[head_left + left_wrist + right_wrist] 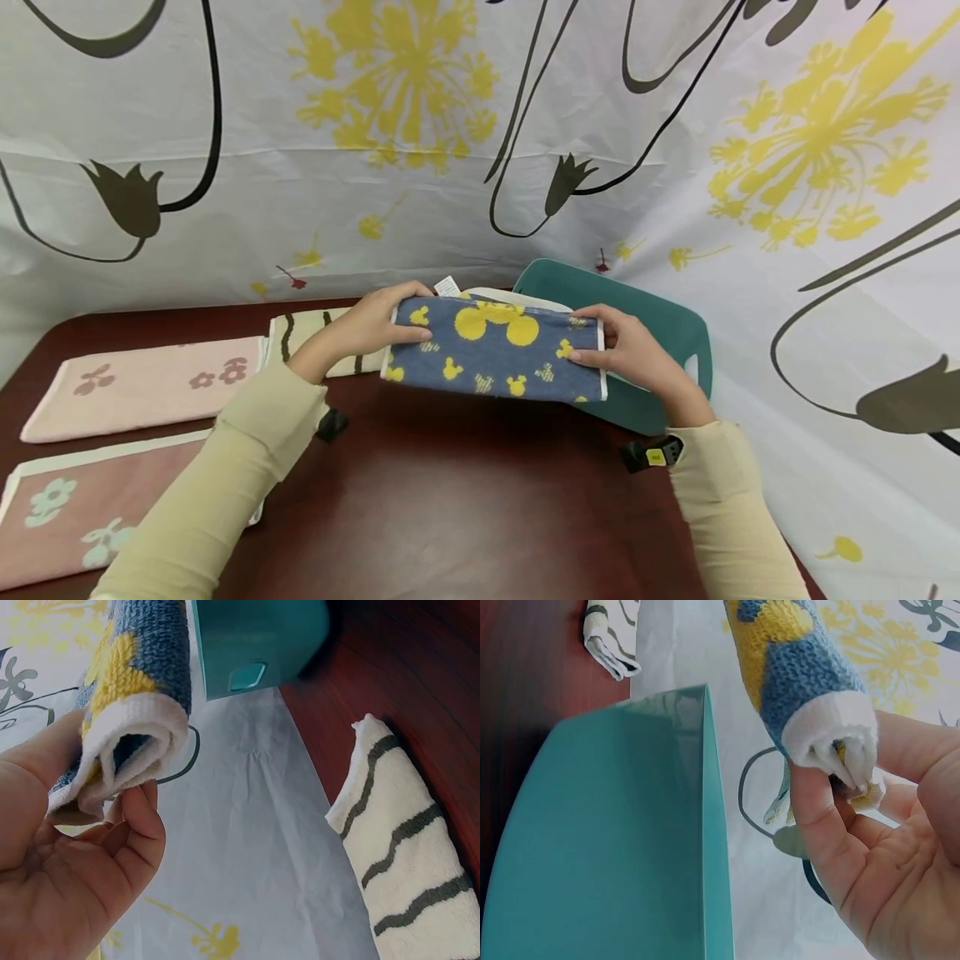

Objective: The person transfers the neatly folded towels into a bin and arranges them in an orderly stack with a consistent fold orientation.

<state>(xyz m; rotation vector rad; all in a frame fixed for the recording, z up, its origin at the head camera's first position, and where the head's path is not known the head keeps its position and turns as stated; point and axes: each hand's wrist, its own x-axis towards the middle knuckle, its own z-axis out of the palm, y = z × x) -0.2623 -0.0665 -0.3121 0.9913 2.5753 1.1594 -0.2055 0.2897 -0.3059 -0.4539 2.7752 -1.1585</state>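
A folded blue towel [495,358] with yellow mouse-head shapes and white edging is held up above the table in the head view. My left hand [367,321] grips its left end, thumb in front. At the other end my right hand [630,346] pinches it between thumb and fingers. Both wrist views show the blue towel [150,667] end-on, its layers folded over each other. Behind it leans or stands a teal bin [675,333], partly covered by the towel and the right hand. A white tag [447,287] sticks up at the towel's upper left.
A cream towel with dark stripes [300,329] lies left of the left hand. Farther left lie a pale pink towel [150,387] and a darker pink flowered towel [75,500], partly under the left sleeve. The dark red table [450,500] meets a patterned cloth [247,192] behind.
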